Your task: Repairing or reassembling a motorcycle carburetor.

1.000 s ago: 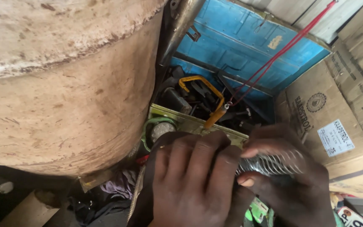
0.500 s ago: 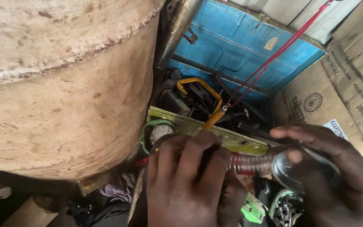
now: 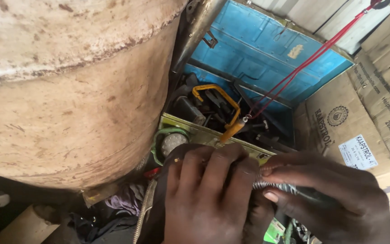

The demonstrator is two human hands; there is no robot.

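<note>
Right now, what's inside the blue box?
Inside the blue box lie dark metal tools and a yellow-framed saw. A red cord runs in. The hands hide what lies nearest, and the bottom is too dark.

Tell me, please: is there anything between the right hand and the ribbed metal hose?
Nothing visible. The right hand is already closed around the ribbed metal hose, fingers directly on it. The left hand grips the dark part next to it, beside the hose and not between the right hand and it.
</note>
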